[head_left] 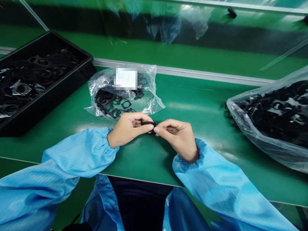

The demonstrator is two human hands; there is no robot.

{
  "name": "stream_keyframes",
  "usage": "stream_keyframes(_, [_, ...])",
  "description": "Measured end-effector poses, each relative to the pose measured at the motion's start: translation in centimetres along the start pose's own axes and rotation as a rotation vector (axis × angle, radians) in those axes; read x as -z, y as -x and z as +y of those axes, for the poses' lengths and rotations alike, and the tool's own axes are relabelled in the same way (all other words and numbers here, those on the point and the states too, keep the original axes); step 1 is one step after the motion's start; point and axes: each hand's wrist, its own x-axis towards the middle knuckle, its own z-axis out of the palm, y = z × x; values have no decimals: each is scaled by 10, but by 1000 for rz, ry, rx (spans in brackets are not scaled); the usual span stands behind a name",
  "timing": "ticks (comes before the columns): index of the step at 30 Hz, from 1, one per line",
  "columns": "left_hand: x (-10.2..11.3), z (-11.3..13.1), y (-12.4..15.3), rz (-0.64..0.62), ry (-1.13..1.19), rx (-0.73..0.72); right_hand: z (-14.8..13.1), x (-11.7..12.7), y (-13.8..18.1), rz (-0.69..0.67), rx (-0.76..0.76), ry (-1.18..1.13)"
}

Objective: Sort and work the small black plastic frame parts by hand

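Note:
A small black part is pinched between my two hands above the green table; most of it is hidden by the fingers. My left hand grips its left side, thumb in front and fingers behind. At its right end, my right hand closes thumb and forefinger on the edge. Just beyond the hands lies a clear plastic bag with a white label. Several flat black ring-shaped pieces are inside the bag.
A black bin full of black parts, some with silvery faces, stands at the left. On the right, a large clear bag holds many black parts. A metal rail runs along the table's back, below a green panel.

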Motion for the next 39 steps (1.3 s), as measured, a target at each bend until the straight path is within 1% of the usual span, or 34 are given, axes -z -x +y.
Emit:
stream_keyframes(3, [0,-1,1,-12,-1,-14,1,-1,0,-3,-5,-10])
stream_keyframes(10, [0,2,1,-31,-121,-40,1,-3,2,-37,-1,13])
stream_keyframes(13, [1,5,-1,-60,-96,-23,1,-2,1,-67,-4,-5])
stream_keyframes(17, [3,6,-2,-85,7,49,0,1,0,-93,16,4])
stream_keyframes(21, [2,6,-2,-37,58,86,0,1,0,-90,73,62])
stream_keyframes(25, [-1,5,-1,6,40,63,1,-2,1,-16,148,127])
stream_keyframes(29, [-2,2,-1,41,28,35,3,-6,0,27,135,106])
stream_keyframes(32, [-2,0,0,81,-9,0,5,-6,-1,19,80,78])
stream_keyframes(34, [-1,-1,0,82,-64,-37,6,-6,-1,4,55,73])
stream_keyframes(36, [1,-2,1,52,-145,-57,6,-5,0,7,60,82])
stream_keyframes(39, [5,-3,1,-12,-254,-41,7,-4,2,27,94,125])
